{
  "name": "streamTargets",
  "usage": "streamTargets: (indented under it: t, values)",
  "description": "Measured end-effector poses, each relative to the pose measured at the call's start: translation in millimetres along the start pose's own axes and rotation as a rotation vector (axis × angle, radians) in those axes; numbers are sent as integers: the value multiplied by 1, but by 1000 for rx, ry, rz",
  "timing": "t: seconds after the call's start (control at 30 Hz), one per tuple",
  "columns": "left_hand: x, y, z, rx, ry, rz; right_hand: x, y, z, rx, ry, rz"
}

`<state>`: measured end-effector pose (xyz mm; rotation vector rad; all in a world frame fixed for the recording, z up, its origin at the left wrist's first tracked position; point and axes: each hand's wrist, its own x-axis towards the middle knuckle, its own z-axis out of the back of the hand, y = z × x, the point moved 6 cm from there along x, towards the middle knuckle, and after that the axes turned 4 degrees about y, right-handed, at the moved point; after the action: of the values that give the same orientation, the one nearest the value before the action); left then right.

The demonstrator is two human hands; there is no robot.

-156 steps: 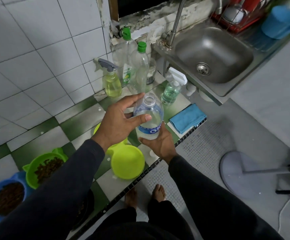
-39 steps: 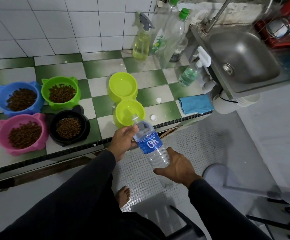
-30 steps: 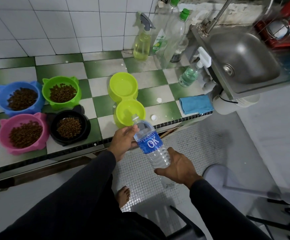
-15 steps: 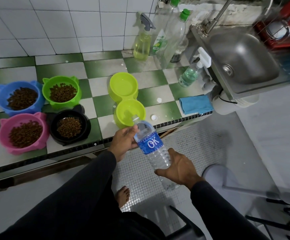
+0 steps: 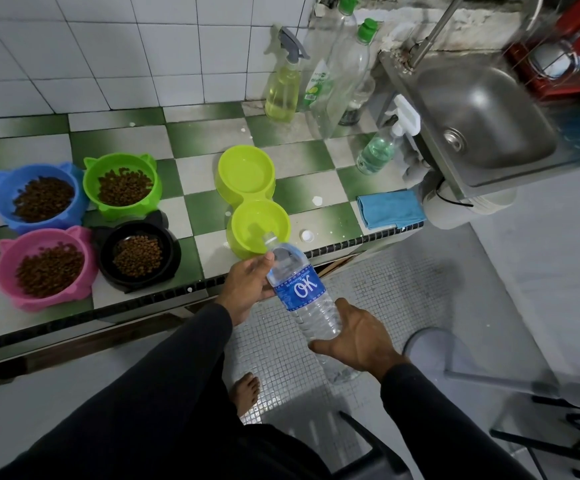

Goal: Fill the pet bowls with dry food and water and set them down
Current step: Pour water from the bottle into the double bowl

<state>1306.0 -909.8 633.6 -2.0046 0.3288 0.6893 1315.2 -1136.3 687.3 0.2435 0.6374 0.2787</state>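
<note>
Water bottle, uncapped and tilted, mouth over the near rim of the yellow-green double bowl at the counter's front edge. Left hand grips the bottle's shoulder; right hand cups its lower end, fingers curled round it. White cap lies just beside the bowl. Four kibble-filled bowls, blue, green, pink, black, cluster to the left. Bare checkered tiles separate the double bowl from the blue cloth.

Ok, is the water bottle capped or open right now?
Open. The water bottle has a bare neck tipped over the near cup of the yellow-green double bowl; a white cap lies on the counter.
</note>
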Motion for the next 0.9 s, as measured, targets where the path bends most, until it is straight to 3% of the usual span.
streamTargets:
  t: [0.9]
  values:
    - [-5, -5, -4, 32, 5, -4, 0, 0, 2, 5, 26, 10]
